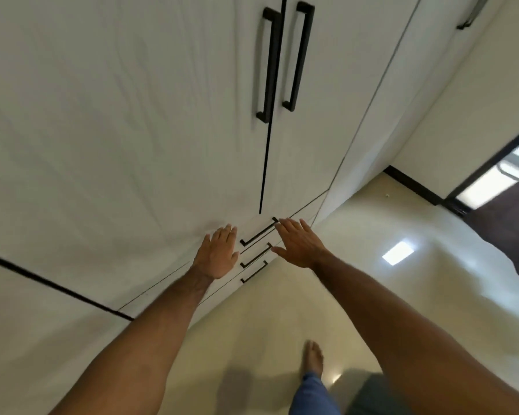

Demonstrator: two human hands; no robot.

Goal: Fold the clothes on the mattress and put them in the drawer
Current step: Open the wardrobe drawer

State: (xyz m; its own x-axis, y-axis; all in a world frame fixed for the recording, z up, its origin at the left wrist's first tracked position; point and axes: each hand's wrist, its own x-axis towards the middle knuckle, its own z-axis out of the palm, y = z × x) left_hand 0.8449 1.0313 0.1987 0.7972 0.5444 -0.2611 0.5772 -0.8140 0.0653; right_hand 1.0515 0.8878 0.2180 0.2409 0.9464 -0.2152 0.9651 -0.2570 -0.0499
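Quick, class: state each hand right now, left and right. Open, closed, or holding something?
Left hand: open, fingers straight, flat against the drawer front, holding nothing.
Right hand: open, fingers straight, at the top drawer handle, holding nothing.

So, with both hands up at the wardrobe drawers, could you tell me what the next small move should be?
Probably curl the right hand round the top drawer handle and pull. Both it and the left hand are open and empty, all three drawers look closed, and the right fingertips are already at that handle's end.

White wardrobe (pixel 132 130), black handles (pixel 268 64), cream floor (pixel 357 265), blue jeans (pixel 312 396)
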